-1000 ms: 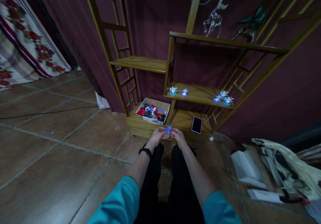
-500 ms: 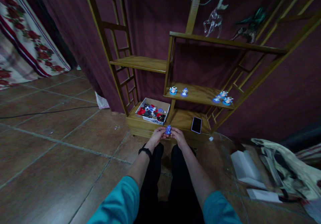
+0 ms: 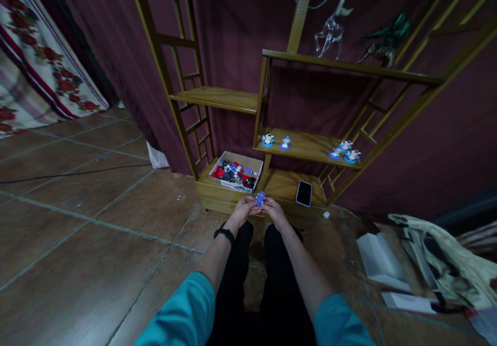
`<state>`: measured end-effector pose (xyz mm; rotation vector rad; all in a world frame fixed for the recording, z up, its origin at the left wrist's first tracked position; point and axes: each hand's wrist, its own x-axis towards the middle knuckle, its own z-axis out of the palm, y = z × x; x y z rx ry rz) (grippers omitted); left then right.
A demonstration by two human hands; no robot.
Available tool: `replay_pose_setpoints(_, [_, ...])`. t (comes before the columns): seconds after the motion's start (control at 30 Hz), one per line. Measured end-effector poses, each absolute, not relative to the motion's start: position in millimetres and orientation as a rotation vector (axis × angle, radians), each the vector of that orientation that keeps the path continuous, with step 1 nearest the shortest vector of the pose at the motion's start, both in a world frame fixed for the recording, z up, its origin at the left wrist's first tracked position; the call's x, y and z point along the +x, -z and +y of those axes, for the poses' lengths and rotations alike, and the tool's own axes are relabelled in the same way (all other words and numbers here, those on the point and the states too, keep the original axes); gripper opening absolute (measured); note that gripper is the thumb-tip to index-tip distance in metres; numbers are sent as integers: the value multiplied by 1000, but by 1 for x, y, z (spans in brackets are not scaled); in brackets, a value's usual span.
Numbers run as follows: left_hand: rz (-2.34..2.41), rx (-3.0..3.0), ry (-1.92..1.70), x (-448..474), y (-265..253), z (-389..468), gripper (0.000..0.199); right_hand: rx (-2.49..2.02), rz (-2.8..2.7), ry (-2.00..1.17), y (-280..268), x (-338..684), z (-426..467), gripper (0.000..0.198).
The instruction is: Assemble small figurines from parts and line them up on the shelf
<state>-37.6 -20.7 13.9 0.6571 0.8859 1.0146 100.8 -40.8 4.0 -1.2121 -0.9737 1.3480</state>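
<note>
A small purple figurine [image 3: 260, 198] is held between both hands, just in front of the low wooden shelf. My left hand [image 3: 244, 208] has its fingers closed on the figurine's left side, and my right hand [image 3: 274, 210] pinches it from the right. Beyond my left hand, a cardboard box [image 3: 233, 184] holds several red, black, white and purple pieces. On the shelf above stand a blue-based figurine [image 3: 267, 140] and a purple-and-white figurine [image 3: 285, 143]. A cluster of similar figurines [image 3: 345, 151] is at that shelf's right end.
A phone [image 3: 304, 193] lies on the bottom shelf at right. The upper shelf [image 3: 349, 66] carries a clear deer ornament [image 3: 331, 34] and a dark statue [image 3: 386, 43]. White packaging [image 3: 382, 260] and a pale cloth bag [image 3: 446, 258] lie on the tiled floor at right.
The figurine has risen very slightly and turned a little between my fingers. Both hands otherwise keep their place and their hold.
</note>
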Motion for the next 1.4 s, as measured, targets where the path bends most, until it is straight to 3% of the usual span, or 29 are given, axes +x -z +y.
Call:
replay_pose_setpoints(0.43, [883, 743, -952, -38, -14, -19, 25, -1197, -914, -1301, -2, 102, -39, 46])
replay_pose_setpoints(0.97, [880, 685, -1036, -37, -15, -23, 35, -1309, -982, -1325, 1, 100, -37, 29])
replay_pose_setpoints(1.4, [880, 660, -987, -36, -21, -23, 26, -1267, -874, -1306, -3, 100, -39, 36])
